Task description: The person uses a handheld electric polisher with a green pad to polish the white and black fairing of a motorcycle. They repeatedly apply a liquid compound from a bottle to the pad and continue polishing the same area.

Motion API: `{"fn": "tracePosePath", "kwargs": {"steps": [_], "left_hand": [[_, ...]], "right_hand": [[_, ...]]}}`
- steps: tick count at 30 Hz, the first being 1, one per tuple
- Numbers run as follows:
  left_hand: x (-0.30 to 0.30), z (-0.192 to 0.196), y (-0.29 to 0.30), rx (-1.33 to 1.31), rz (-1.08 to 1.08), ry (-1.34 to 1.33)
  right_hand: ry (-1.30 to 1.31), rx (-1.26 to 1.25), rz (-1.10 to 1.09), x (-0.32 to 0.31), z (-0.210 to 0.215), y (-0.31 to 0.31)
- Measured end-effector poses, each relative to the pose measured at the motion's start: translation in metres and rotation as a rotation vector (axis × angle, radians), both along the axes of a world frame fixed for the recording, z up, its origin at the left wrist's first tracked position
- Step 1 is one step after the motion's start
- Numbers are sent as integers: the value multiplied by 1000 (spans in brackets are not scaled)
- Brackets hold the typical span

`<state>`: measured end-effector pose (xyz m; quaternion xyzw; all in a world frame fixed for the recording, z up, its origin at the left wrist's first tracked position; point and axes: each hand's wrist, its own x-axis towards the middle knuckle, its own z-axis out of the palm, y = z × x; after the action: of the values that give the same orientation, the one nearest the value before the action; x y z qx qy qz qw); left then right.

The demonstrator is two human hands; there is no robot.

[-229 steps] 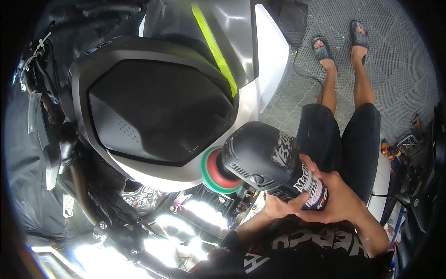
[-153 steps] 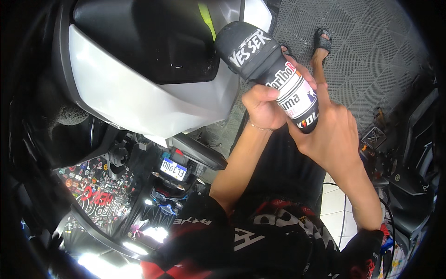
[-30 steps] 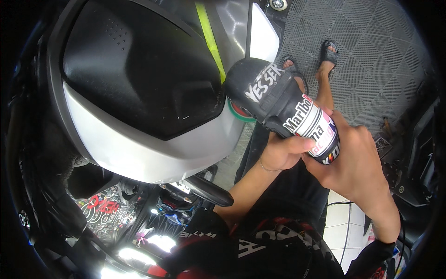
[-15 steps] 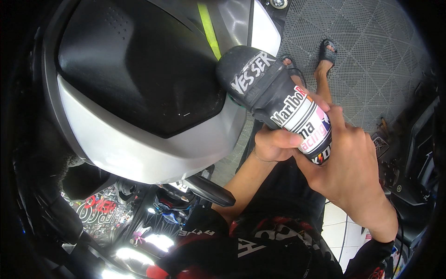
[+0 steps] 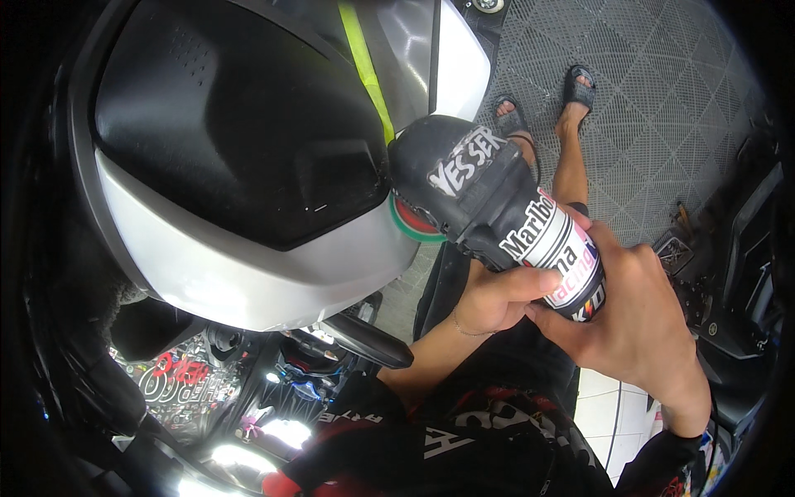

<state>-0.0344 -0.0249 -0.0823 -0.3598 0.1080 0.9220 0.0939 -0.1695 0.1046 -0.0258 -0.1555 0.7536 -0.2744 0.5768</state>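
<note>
Both my hands are closed around a black handheld polisher (image 5: 497,195) with stickers on its body. My left hand (image 5: 497,298) grips the near side of its body, thumb laid over a white sticker. From the other side my right hand (image 5: 642,306) wraps the body, fingers partly hidden behind it. A round red and green pad (image 5: 414,224) shows under the polisher's head. It lies at the right edge of a glossy silver-white vehicle panel (image 5: 190,269), apparently touching it. A black section (image 5: 240,141) fills the panel's middle.
A yellow-green strip (image 5: 364,74) crosses the panel's far part. A black lever-like part (image 5: 364,340) juts out below the panel. Feet in dark sandals (image 5: 578,87) stand on grey grid flooring (image 5: 654,141). Dark motorbike parts (image 5: 741,323) stand at the right.
My hands and the polisher have moved nearer to me and slightly right. More of the red and green pad shows at the panel's edge. Both hands keep their grip.
</note>
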Motion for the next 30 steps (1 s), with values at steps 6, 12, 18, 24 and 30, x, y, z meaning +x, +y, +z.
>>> {"fn": "tracePosePath", "kwargs": {"steps": [6, 12, 18, 24, 30], "left_hand": [[-9, -18, 4, 0, 29, 54], [-10, -59, 0, -147, -91, 330], [13, -63, 26, -70, -278, 275], [22, -60, 28, -121, -216, 252], [15, -50, 5, -39, -42, 190]], "right_hand": [[83, 7, -25, 1, -5, 1], [194, -146, -285, 39, -29, 10], [-384, -345, -730, 85, -56, 51], [-427, -278, -638, 92, -66, 55], [-258, -231, -464, 75, -47, 17]]}}
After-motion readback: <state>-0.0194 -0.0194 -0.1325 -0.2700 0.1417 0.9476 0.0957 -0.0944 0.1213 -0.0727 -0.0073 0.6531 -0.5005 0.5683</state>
